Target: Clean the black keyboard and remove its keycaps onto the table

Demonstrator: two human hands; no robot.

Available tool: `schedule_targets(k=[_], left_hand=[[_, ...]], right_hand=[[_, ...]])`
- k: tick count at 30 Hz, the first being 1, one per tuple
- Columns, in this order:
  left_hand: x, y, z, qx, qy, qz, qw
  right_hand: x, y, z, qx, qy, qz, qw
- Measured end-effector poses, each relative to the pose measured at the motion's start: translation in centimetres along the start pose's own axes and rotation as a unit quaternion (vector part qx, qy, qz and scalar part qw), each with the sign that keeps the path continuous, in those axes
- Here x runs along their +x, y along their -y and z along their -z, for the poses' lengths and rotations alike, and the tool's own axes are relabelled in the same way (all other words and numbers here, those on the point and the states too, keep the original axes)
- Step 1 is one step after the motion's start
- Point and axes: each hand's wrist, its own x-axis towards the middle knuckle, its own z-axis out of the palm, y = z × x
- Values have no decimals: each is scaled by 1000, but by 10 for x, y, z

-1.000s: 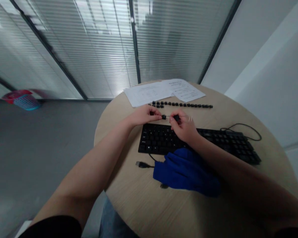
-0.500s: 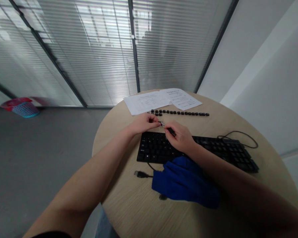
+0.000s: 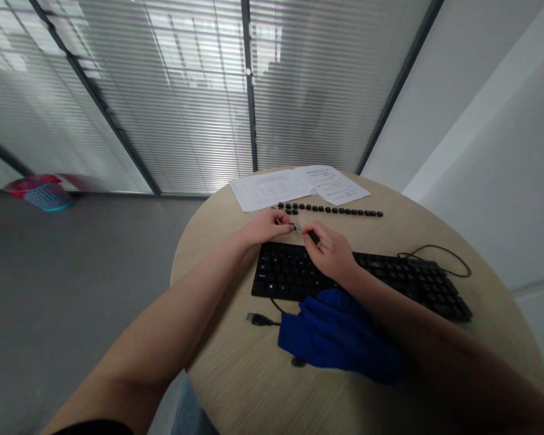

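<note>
My left hand [image 3: 268, 226] is closed in a pinch on a small black keycap [image 3: 294, 226] over the back left part of the keyboard. My right hand [image 3: 330, 249] is closed around a small tool [image 3: 314, 236] with a dark handle, its thin light-coloured end meeting the keycap. Fingers hide much of the tool, so its exact kind is unclear. Below both hands lies the black keyboard [image 3: 283, 272], partly covered by my right hand and forearm. Behind them, a long row of loose black keycaps [image 3: 334, 210] runs across the table, with several more at its left end.
A crumpled blue cloth [image 3: 335, 338] lies in front of the keyboard, beside a USB plug [image 3: 259, 319]. Printed papers [image 3: 272, 188] rest at the back of the round wooden table [image 3: 240, 386]. The cable [image 3: 453, 249] loops at right. A red-and-blue basket [image 3: 49, 194] stands on the floor.
The view has shifted slightly. Both hands stay close together at the keycap, with only a slight change in how the right hand's fingers and tool sit.
</note>
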Motion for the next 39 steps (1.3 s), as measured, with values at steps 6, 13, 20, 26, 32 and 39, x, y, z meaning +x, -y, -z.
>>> schedule_targets(k=[6, 13, 20, 26, 32, 39], left_hand=[[-2, -8, -1, -8, -10, 19, 1000], [-2, -12, -4, -5, -32, 34, 999], [-1, -13, -8, -7, -45, 26, 999], [-1, -12, -7, -12, -56, 37, 998], [-4, -9, 5, -63, -89, 40, 993], [-9, -19, 6, 23, -62, -98, 993]], right_hand=[[1, -5, -4, 31, -18, -26, 999], [1, -5, -3, 23, -21, -33, 999], [1, -3, -5, 15, -45, -39, 998], [2, -6, -5, 14, -59, -47, 997], [4, -23, -4, 37, -92, -136, 986], [3, -13, 1, 20, -107, -26, 994]])
